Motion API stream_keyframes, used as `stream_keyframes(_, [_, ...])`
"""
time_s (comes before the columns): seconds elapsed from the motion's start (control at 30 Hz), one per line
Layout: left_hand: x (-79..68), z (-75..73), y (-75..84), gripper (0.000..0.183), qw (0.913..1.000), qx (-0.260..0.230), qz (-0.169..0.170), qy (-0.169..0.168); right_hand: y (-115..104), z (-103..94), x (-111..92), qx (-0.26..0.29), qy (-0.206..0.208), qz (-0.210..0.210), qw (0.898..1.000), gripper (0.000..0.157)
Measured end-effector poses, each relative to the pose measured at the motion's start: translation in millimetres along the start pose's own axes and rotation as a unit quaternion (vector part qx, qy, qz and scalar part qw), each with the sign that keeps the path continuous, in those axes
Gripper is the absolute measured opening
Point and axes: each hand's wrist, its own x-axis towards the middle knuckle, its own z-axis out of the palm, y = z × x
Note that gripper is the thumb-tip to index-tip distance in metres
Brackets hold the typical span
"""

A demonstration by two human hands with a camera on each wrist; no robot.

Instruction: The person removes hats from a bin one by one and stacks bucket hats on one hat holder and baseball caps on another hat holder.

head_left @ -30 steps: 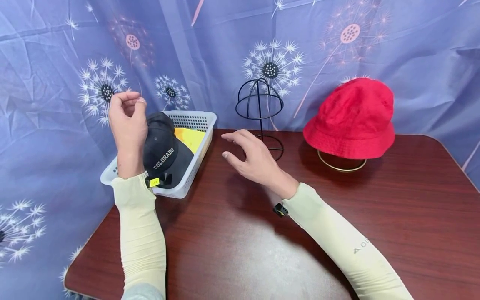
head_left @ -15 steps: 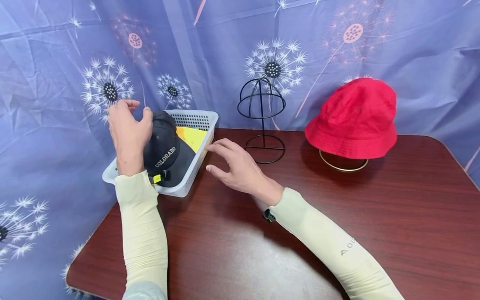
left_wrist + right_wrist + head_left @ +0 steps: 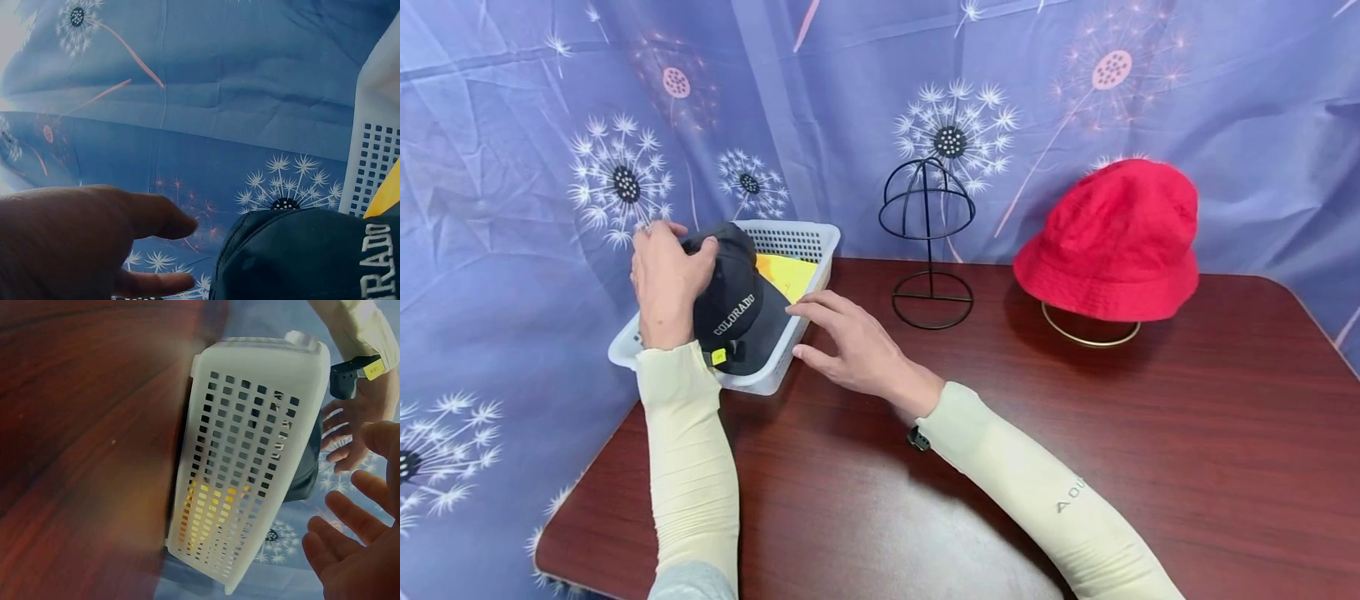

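Note:
A dark baseball cap (image 3: 726,287) with COLORADO lettering lies in a white plastic basket (image 3: 799,333), brim toward the near side. My left hand (image 3: 664,279) is at the left side of its crown, with thumb and fingers spread. In the left wrist view, a gap shows between those fingertips and the cap (image 3: 294,256). My right hand (image 3: 853,346) reaches to the basket's right side, fingers loosely bent, fingertips right at the rim. Nothing is in its grasp in the right wrist view, where the basket's perforated wall (image 3: 234,450) stands beside it.
Inside the basket, behind the cap, is a yellow item (image 3: 788,275). A black wire hat stand (image 3: 929,242) is on the table (image 3: 1112,417), right of the basket. Farther right, a red bucket hat (image 3: 1112,242) sits on another stand. A dandelion-patterned curtain (image 3: 850,100) hangs behind.
My left hand has come down from above the basket to the cap's crown. My right hand has moved left from in front of the wire stand to the basket's rim.

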Motion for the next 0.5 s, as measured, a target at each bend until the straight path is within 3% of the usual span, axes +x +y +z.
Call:
stream_keyframes(0.2, [1.4, -1.3, -7.1, 0.069, 0.9993, 0.009, -0.012, -0.035, -0.6, 9.3, 1.3, -0.012, -0.010, -0.006, 1.000, 0.047])
stream_keyframes(0.5, [4.8, -7.1, -17.0, 0.076, 0.9983, 0.011, -0.023, -0.053, -3.2, 25.2, 3.1, -0.014, -0.033, -0.028, 0.999, 0.045])
